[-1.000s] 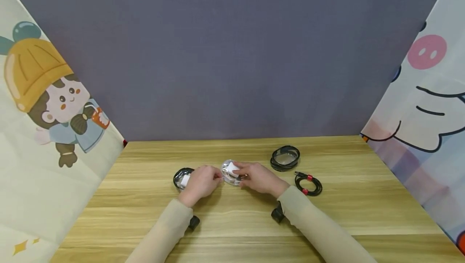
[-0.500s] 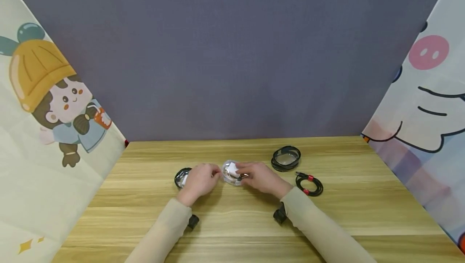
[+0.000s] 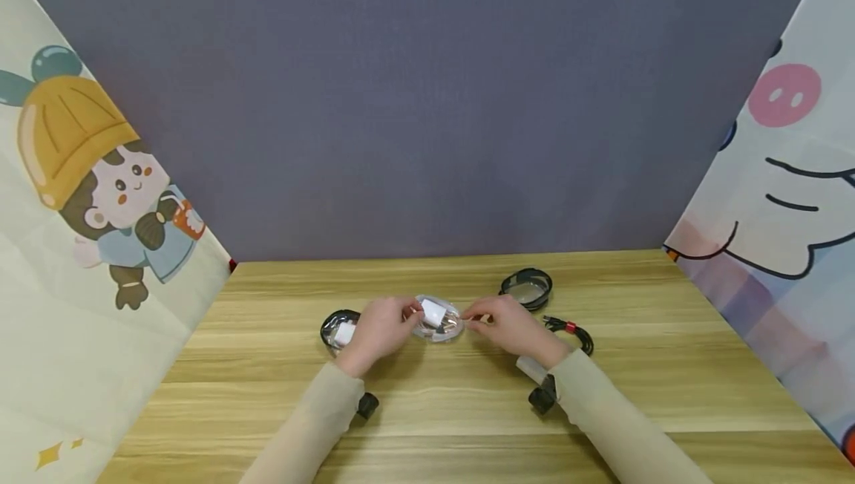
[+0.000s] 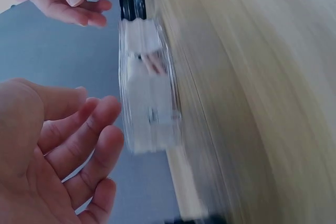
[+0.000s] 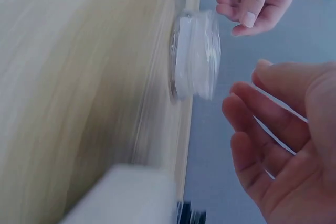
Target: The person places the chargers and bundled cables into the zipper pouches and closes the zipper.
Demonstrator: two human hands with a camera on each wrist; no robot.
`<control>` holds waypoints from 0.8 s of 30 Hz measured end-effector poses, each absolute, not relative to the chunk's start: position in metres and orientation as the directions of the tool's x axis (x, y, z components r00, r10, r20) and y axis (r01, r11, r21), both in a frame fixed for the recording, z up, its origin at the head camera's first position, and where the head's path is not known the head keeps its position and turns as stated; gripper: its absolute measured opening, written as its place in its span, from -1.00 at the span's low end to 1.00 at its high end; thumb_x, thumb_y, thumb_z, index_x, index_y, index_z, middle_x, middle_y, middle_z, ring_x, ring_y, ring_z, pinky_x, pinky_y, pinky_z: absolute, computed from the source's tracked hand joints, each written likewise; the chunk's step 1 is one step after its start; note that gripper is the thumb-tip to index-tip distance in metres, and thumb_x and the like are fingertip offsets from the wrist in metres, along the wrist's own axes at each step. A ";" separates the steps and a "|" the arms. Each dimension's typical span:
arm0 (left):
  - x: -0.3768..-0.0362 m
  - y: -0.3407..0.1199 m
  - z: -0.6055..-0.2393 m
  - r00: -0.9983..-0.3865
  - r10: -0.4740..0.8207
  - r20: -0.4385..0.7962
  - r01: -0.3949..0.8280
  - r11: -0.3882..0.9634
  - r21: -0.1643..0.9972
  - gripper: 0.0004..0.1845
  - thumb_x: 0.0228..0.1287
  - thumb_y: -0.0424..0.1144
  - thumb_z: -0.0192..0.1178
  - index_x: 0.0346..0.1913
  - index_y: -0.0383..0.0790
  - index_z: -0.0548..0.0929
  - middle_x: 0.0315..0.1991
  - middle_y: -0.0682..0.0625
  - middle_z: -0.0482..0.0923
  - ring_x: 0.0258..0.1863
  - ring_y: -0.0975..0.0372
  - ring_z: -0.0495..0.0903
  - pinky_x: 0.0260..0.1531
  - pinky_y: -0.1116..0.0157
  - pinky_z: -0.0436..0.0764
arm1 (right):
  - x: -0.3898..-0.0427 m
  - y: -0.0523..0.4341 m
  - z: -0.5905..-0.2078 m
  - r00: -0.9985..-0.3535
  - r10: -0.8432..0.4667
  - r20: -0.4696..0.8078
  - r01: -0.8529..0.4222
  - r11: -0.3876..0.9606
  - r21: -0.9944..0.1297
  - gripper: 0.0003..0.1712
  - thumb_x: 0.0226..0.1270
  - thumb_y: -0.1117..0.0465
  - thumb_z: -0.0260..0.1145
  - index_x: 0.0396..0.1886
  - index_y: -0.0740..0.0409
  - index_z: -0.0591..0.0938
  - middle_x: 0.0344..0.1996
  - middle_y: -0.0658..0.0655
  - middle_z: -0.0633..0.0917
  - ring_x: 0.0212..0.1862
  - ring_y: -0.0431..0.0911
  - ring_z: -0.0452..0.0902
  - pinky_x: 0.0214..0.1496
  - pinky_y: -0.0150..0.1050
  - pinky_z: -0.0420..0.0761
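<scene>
A clear, round coiled cable (image 3: 453,329) with a white label lies on the wooden table between the two hands. My left hand (image 3: 383,326) is at its left side, fingers loosely bent; in the left wrist view a small gap separates the fingertips from the coil (image 4: 149,103). On the other side is my right hand (image 3: 510,326), its fingers also relaxed and holding nothing. The right wrist view shows it apart from the coil. A black coiled cable (image 3: 329,326) with a white label sits just left of my left hand, partly hidden by it.
Behind my right hand lies another black cable coil (image 3: 528,276). A black cable with red ties (image 3: 582,337) is to its right, partly covered by the hand. A pale strip (image 3: 531,369) shows beside the right wrist. A grey panel (image 3: 427,113) stands behind the table.
My right hand has come off the clear coil and moved right, uncovering its label. My left hand has shifted slightly right. The black cables stay where they were.
</scene>
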State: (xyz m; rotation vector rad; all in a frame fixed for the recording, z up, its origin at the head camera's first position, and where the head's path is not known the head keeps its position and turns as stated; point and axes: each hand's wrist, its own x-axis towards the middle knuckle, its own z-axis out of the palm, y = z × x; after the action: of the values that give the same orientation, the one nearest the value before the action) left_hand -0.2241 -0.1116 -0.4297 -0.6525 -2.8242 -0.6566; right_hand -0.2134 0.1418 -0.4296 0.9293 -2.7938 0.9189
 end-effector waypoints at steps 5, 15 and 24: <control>-0.225 -0.094 -0.428 -0.868 0.417 0.269 0.494 0.774 0.397 -0.86 0.30 -0.08 0.12 -0.27 0.05 0.68 -0.57 0.24 0.53 -0.61 0.40 0.43 -0.57 0.40 0.43 | -0.204 0.161 -0.427 -0.847 -0.491 0.204 -0.516 0.665 -0.540 -0.78 0.31 0.11 0.26 -0.08 -0.07 0.69 -0.21 -0.17 0.68 -0.28 -0.33 0.56 -0.29 -0.38 0.57; -0.230 -0.049 -0.421 -0.829 0.473 0.298 0.559 0.713 0.423 -0.79 0.30 -0.04 0.13 -0.14 0.01 0.69 -0.34 0.26 0.60 -0.43 0.44 0.49 -0.43 0.47 0.47 | -0.192 0.214 -0.431 -0.871 -0.418 0.259 -0.491 0.711 -0.502 -0.80 0.28 0.15 0.29 -0.14 0.05 0.72 -0.33 -0.11 0.69 -0.49 -0.36 0.46 -0.49 -0.39 0.50; -0.238 -0.013 -0.420 -0.799 0.514 0.312 0.601 0.683 0.414 -0.80 0.29 -0.08 0.15 -0.09 0.03 0.68 -0.14 0.19 0.60 -0.20 0.29 0.55 -0.22 0.38 0.52 | -0.178 0.257 -0.441 -0.877 -0.352 0.327 -0.476 0.732 -0.487 -0.86 0.26 0.23 0.31 -0.21 0.07 0.73 -0.36 -0.10 0.68 -0.49 -0.35 0.43 -0.48 -0.39 0.48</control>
State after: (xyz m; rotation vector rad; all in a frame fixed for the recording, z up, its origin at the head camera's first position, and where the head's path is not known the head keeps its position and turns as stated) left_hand -0.2383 -0.0134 -0.4203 -0.9094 -2.7232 -0.7615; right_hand -0.1784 0.2573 -0.4406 0.6596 -2.7224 0.8516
